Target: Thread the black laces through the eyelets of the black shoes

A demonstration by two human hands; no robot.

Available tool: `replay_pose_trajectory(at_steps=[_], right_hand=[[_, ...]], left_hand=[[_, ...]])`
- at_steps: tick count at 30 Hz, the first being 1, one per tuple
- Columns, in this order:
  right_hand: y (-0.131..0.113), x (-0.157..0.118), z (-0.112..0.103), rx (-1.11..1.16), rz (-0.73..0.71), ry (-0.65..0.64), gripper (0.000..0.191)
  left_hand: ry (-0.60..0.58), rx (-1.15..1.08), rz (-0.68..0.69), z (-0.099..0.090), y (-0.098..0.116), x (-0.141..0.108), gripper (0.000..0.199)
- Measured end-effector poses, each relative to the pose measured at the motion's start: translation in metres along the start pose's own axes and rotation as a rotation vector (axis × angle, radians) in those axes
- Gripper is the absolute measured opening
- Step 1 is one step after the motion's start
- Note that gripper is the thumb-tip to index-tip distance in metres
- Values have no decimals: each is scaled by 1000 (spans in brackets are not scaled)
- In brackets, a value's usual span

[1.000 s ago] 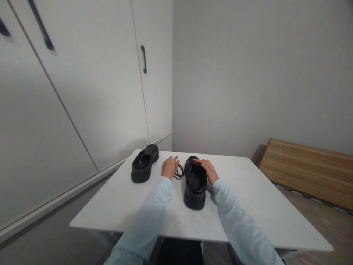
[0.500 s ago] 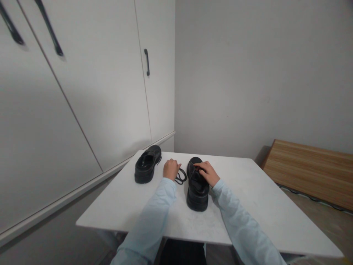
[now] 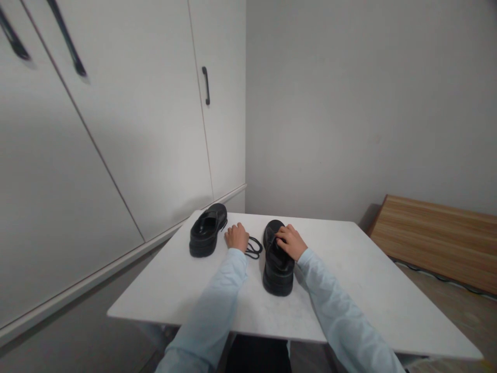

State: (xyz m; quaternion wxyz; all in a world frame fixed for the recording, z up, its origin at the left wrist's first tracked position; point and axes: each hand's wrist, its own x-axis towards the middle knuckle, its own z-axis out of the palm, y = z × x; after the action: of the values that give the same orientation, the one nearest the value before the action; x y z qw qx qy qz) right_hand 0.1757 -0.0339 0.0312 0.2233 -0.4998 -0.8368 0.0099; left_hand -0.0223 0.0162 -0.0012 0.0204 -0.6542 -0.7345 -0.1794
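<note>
Two black shoes rest on the white table, toes pointing away. My right hand (image 3: 291, 241) lies on the upper of the nearer shoe (image 3: 278, 277), its fingers bent over the tongue area; what they grip there is too small to make out. My left hand (image 3: 236, 237) is down on the table between the shoes, fingers slightly apart and curled. A looped black lace (image 3: 254, 248) lies beside it, partly covered by the hand. The other shoe (image 3: 204, 235) sits to the left, with a short bit of lace at its right side.
The white table (image 3: 373, 290) has its front edge close to my body. White cabinets (image 3: 155, 129) with dark handles stand along the left. Behind is a grey wall (image 3: 349, 103), and a wooden panel (image 3: 435, 238) leans at the right.
My left hand has shifted slightly left and its fingers have spread a little. The right hand's fingers have drawn slightly back on the shoe.
</note>
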Motion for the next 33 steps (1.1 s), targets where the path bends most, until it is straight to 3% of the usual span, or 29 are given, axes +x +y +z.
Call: replay_pose_trajectory(at_steps=[3, 9, 17, 25, 33], right_hand=[[1, -1, 1, -2, -13, 15, 20], [3, -1, 3, 5, -45, 77, 19], [3, -1, 3, 32, -45, 52, 24], [2, -1, 2, 51, -35, 81, 24], [-1, -1, -1, 64, -9, 78, 25]], left_hand=[[-12, -17, -26, -7, -2, -1, 35], [-21, -99, -10, -11, -3, 3, 27], [-21, -518, 235, -10, -1, 14, 22], [-59, -824, 349, -14, 11, 7, 22], [-105, -748, 441, -18, 11, 2, 18]])
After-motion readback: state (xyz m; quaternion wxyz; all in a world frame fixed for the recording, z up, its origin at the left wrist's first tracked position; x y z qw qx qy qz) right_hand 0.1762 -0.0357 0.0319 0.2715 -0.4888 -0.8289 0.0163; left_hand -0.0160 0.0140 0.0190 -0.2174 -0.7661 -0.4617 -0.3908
